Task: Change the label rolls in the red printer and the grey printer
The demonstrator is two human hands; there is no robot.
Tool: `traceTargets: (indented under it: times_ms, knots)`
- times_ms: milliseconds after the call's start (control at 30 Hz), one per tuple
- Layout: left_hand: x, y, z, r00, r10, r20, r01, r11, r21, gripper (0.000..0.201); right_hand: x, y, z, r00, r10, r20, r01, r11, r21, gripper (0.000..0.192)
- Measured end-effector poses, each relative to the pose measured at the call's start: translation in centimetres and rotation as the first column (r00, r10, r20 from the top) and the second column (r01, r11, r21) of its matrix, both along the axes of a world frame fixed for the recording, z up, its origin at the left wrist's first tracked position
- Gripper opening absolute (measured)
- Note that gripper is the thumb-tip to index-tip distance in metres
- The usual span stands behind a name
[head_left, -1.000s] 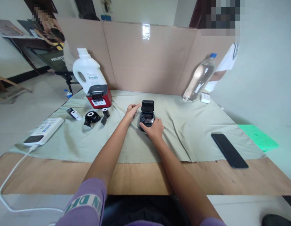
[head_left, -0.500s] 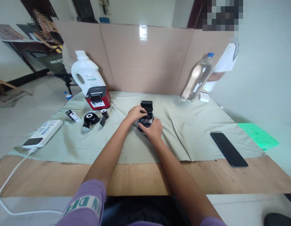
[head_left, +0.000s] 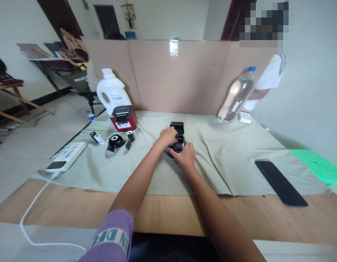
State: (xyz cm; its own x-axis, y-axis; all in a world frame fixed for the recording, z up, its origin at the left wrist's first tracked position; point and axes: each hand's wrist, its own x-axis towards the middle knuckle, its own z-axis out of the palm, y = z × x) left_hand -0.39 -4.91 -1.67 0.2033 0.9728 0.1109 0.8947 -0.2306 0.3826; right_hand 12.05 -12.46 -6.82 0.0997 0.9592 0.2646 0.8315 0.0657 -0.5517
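The left hand (head_left: pixel 168 136) rests on the left side of the small black printer (head_left: pixel 177 140), fingers curled over the open paper bay; whether they pinch anything inside cannot be told. The right hand (head_left: pixel 187 155) cups the near edge of the same printer, fingers bent against its body, holding it in place. The printer sits just above the centre of the frame on the pale green cloth (head_left: pixel 225 160), with its lid (head_left: pixel 176 127) raised upright at the far side. Left of the hands, near each other on the cloth, lie a black label roll (head_left: pixel 116 141), a smaller roll (head_left: pixel 130 135) and a small white-and-black cartridge (head_left: pixel 97 138). Beyond these, toward the upper left, a red label printer (head_left: pixel 124 117) stands just in front of a white jug (head_left: pixel 111 92). At the left edge of the cloth a white power bank (head_left: pixel 67 156) lies with a white cable (head_left: pixel 32 214) running toward the lower left of the frame. At the right, a black phone (head_left: pixel 281 183) lies flat, well apart from the hands. In the upper right, a clear water bottle (head_left: pixel 237 96) with a blue cap leans against the cardboard screen (head_left: pixel 174 76), with a small white box (head_left: pixel 245 117) just beside its base. The cloth covers a brown tabletop (head_left: pixel 75 207). Behind the screen at the upper right, another person's white sleeve (head_left: pixel 272 78) is visible.
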Motion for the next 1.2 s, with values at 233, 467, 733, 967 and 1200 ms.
traceTargets:
  times_ms: [233,467,733,967,1200]
  knots:
    - [-1.4,-1.5,3.3,0.988,-0.098,0.121,0.074,0.979,0.190,0.023,0.0,0.3,0.1,1.000,0.000,0.011,0.000,1.000,-0.004,0.071]
    - [-6.4,-4.5,1.7,0.754,-0.148,0.640,0.037,0.982,0.183,0.031,0.3,0.8,-0.6,0.990,0.008,-0.138,0.006,0.995,0.104,0.073]
    - [-5.9,-6.8,-6.2,0.373,-0.015,0.928,0.118,0.993,-0.031,0.043,-0.7,1.8,4.6,0.840,0.476,-0.259,-0.441,0.879,0.184,0.036]
    - [-6.9,-6.2,-6.1,0.264,-0.017,0.964,0.006,1.000,0.016,0.039,-4.0,5.0,8.3,0.834,0.540,0.113,-0.531,0.841,-0.101,0.019]
    - [-7.3,-7.3,-5.8,0.178,0.388,0.905,-0.604,0.769,-0.211,0.027,-12.7,9.4,8.7,0.790,0.508,0.343,-0.507,0.856,-0.099,0.020]
